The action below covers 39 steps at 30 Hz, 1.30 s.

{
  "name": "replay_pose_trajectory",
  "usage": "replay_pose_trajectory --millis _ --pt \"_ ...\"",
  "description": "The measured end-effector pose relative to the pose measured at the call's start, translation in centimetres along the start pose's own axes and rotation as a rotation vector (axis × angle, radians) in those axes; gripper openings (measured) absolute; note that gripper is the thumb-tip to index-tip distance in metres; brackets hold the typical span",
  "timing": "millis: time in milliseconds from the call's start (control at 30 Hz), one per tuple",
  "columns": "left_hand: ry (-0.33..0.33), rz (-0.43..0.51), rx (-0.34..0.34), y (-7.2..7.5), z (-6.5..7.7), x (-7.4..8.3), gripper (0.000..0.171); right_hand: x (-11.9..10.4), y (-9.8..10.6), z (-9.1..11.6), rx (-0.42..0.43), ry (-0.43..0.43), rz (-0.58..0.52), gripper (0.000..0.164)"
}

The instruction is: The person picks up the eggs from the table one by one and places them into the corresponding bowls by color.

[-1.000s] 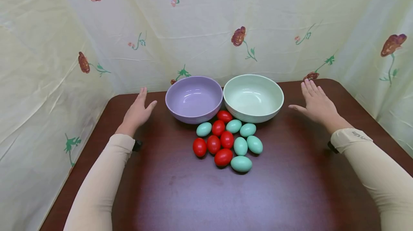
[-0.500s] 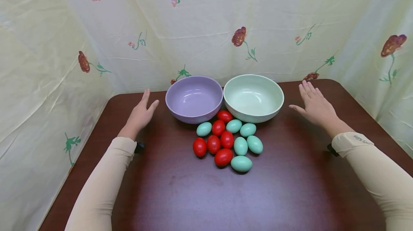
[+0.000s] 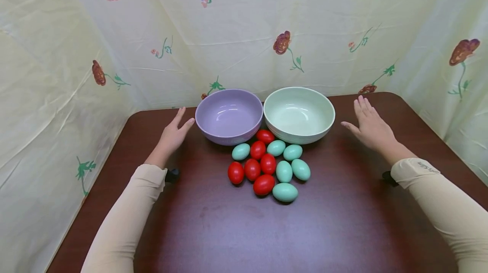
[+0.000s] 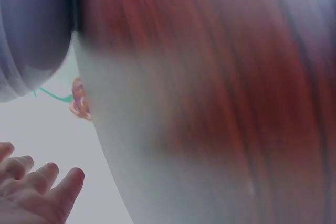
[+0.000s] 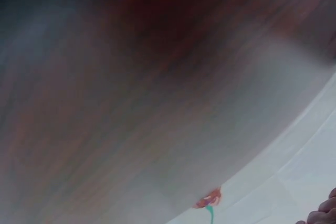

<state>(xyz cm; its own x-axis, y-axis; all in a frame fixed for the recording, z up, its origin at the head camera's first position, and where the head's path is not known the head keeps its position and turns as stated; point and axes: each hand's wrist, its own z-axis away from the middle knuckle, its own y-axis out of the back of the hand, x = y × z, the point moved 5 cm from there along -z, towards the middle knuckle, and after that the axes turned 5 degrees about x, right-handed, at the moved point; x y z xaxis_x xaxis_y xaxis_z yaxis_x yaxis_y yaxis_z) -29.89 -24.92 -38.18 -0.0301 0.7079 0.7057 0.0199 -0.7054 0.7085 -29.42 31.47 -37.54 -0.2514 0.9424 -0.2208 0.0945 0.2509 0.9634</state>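
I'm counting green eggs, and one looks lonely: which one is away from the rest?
The leftmost green egg, in front of the purple bowl: red eggs separate it from the other five.

Bright head view with pale glare on the tabletop (image 3: 244,237), haze and blur in both wrist views.

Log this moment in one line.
left hand: holds nothing, nearest glossy purple round bowl; right hand: holds nothing, nearest glossy mint-green round bowl; smooth red eggs, smooth teal eggs: on dark-brown table
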Motion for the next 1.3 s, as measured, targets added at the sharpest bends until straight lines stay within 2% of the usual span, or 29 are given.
replay_pose_trajectory --millis 167,400,533,733,1033,1300 --pt "0.034 0.103 -0.009 -0.3 0.4 0.6 0.077 -0.1 0.0 0.1 -0.003 -0.038 -0.051 0.089" --pt "0.026 0.241 -0.022 -0.8 0.3 1.3 0.076 -1.2 0.1 0.5 -0.011 -0.045 -0.109 0.089" --pt "0.041 0.296 -0.03 -1.3 0.4 1.5 0.074 -1.6 0.0 0.9 -0.022 -0.083 -0.173 0.09" --pt "0.068 0.431 -0.038 -1.7 0.6 2.0 0.072 -2.1 0.0 1.5 -0.025 -0.132 -0.271 0.09" --pt "0.111 0.517 -0.037 -2.4 0.6 2.0 0.071 -3.6 -0.1 3.0 -0.032 -0.19 -0.398 0.085" --pt "0.123 0.598 -0.002 -2.6 0.8 2.2 0.067 -5.1 -0.1 3.9 -0.041 -0.19 -0.451 0.082"
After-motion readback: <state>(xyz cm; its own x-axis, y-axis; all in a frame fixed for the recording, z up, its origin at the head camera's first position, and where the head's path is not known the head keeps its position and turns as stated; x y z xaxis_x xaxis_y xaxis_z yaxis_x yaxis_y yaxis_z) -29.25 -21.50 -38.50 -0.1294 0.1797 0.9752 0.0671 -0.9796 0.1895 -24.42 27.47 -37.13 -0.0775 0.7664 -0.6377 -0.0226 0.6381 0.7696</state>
